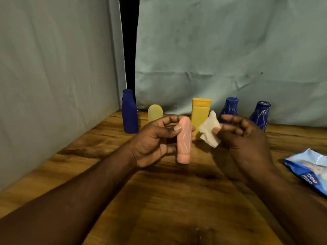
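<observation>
My left hand [154, 142] grips a small pink bottle [184, 141] with pale wavy scribbles on it, held upside down with its cap pointing at the table, above the wooden table [159, 200]. My right hand [246, 137] pinches a crumpled white wipe [209, 129] between thumb and fingers, just to the right of the bottle and a little apart from it.
Along the back stand a dark blue bottle [129, 112], a pale yellow bottle [155, 112], a yellow bottle [200, 112] and two blue scribbled bottles [229, 107] [260, 114]. A blue wipes packet [308, 169] lies at the right edge. Grey cloth hangs behind and to the left.
</observation>
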